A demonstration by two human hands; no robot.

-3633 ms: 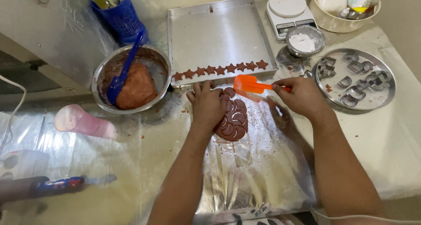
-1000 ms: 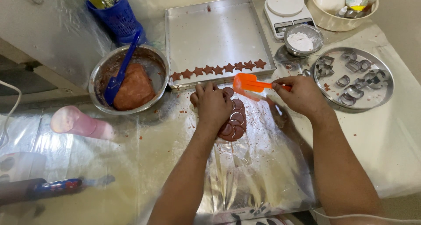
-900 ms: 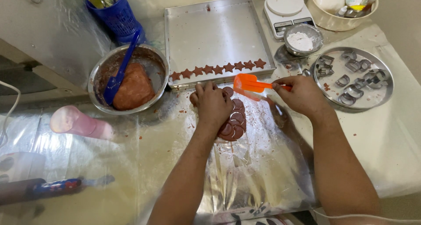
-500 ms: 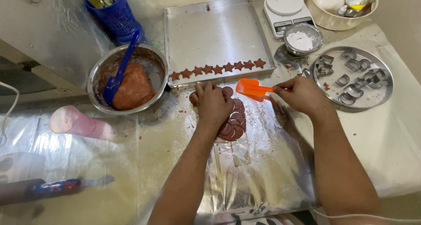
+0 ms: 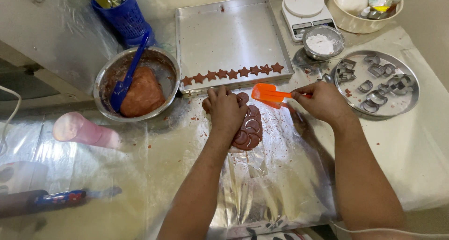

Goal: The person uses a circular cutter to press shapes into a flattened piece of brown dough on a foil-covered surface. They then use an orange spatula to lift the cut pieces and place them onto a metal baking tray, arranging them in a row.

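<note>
A rolled-out sheet of brown dough (image 5: 250, 130), marked with crescent cuts, lies on a clear plastic sheet (image 5: 262, 184). My left hand (image 5: 227, 110) presses fingers-down on the dough's upper left part; a cutter may be under it but I cannot see one. My right hand (image 5: 322, 102) holds an orange spatula (image 5: 269, 94) by its handle, blade pointing left just above the dough's top edge. Behind them a square metal baking tray (image 5: 224, 34) carries a row of brown star-shaped cookies (image 5: 231, 74) along its near edge.
A metal bowl (image 5: 105, 78) at the left holds a lump of brown dough and a blue spatula (image 5: 126, 78). A round metal plate (image 5: 407, 104) with several cookie cutters sits right. Behind: a white kitchen scale (image 5: 306, 8), small flour bowl (image 5: 322, 43), blue utensil holder (image 5: 124, 15). A pink rolling pin (image 5: 84, 131) lies left.
My left hand has stayed pressed on the dough with small shifts. The orange spatula has tilted and moved slightly lower toward the dough's top edge.
</note>
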